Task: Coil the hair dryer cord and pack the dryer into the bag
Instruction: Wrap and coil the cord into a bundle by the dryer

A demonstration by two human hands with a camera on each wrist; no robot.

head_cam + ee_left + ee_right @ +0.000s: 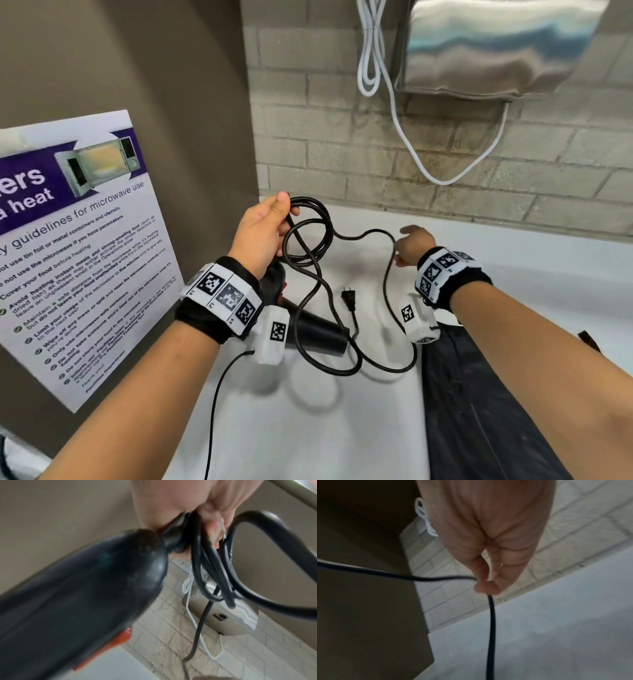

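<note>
My left hand (pixel 270 226) grips several loops of the black cord (pixel 308 236) above the white counter, and the black hair dryer (pixel 318 334) hangs from it below my wrist. In the left wrist view the dryer's handle (pixel 85 588) fills the frame, with the cord loops (pixel 214 563) bunched under my fingers (pixel 212 530). My right hand (pixel 407 246) pinches a further stretch of the cord (pixel 491 615) between thumb and fingers (pixel 486 586). The plug (pixel 349 298) dangles free between my wrists. A dark bag (pixel 479 394) lies on the counter under my right forearm.
A white counter (pixel 342 428) runs up to a brick wall (pixel 342 154). A steel hand dryer (pixel 496 48) with a white cable (pixel 404 130) hangs on that wall. A microwave poster (pixel 75 246) covers the brown wall on the left.
</note>
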